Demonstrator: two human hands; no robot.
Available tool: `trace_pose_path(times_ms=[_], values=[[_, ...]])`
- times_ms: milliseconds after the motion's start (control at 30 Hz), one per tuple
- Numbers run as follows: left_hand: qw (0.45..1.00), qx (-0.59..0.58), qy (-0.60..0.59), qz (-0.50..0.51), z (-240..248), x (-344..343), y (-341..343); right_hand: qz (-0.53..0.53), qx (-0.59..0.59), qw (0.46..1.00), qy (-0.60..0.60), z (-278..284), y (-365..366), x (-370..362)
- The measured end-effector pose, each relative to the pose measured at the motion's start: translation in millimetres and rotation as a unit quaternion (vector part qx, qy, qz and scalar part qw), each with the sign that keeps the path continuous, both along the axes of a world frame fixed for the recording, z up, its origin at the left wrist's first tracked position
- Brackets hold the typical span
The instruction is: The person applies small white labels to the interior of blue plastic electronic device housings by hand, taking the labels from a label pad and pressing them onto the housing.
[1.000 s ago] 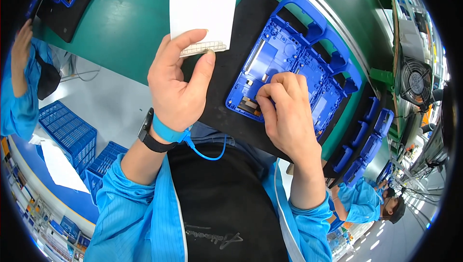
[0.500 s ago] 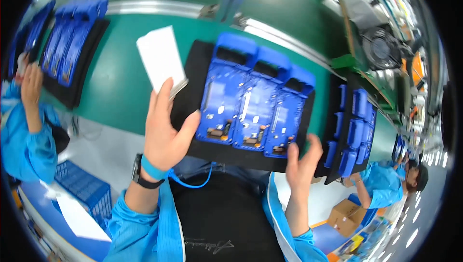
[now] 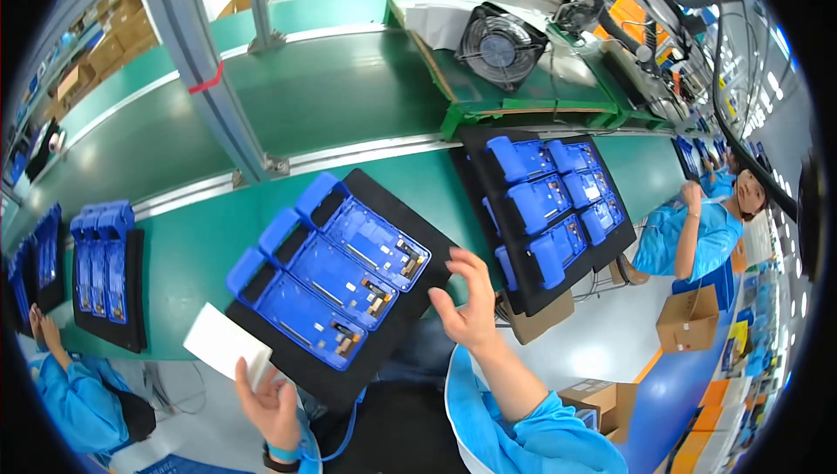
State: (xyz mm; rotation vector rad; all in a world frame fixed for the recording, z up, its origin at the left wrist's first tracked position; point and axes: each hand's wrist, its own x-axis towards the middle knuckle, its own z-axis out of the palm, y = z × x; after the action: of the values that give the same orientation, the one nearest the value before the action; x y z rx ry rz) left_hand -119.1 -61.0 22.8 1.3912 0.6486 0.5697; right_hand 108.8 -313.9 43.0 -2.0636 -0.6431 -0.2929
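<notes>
Three blue plastic housings (image 3: 336, 256) with raised loop-like ends lie side by side on a black foam mat (image 3: 417, 223) before me. Small circuit parts show inside them. My left hand (image 3: 268, 404), wearing a blue wrist strap with a cord, has its fingers round the near edge of a stack of white paper (image 3: 222, 341), beside the mat's left corner. Part of that grip is hidden. At the mat's right corner my right hand (image 3: 471, 304) is open, thumb and fingers apart, with nothing in it.
To the right, stacked black mats (image 3: 615, 252) carry several more blue housings. Another loaded mat (image 3: 131, 334) lies left, near a co-worker's hands (image 3: 48, 330). A grey post (image 3: 196, 73) rises behind the green bench (image 3: 187, 247). Beyond stand a fan (image 3: 500, 48) and a seated co-worker (image 3: 689, 234).
My view has swung and tilted, so the housings now appear turned, with their raised ends toward the upper left. The white stack stays at my left hand; my right hand remains open.
</notes>
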Motion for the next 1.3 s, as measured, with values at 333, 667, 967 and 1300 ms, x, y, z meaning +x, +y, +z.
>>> trace_pose_path(times_ms=[333, 667, 967, 1300], values=[[0.956, 0.106, -0.077, -0.263, -21.5, -7.1, -45.8, 0.1, 0.091, 0.803, 0.58, -72.7, -60.7, -108.4], [0.863, 0.383, -0.146, -0.295, 8.5, 19.5, -35.2, -0.002, 0.502, 0.673, 0.543, -90.2, -29.5, -98.5], [0.991, 0.073, -0.074, -0.085, -6.0, 92.1, 19.3, 0.041, 0.566, 0.603, 0.56, -89.7, 2.1, -96.3], [0.979, -0.155, -0.105, -0.082, -17.0, 106.7, 37.0, 0.146, 0.594, 0.539, 0.58, -79.4, -28.2, -97.4]])
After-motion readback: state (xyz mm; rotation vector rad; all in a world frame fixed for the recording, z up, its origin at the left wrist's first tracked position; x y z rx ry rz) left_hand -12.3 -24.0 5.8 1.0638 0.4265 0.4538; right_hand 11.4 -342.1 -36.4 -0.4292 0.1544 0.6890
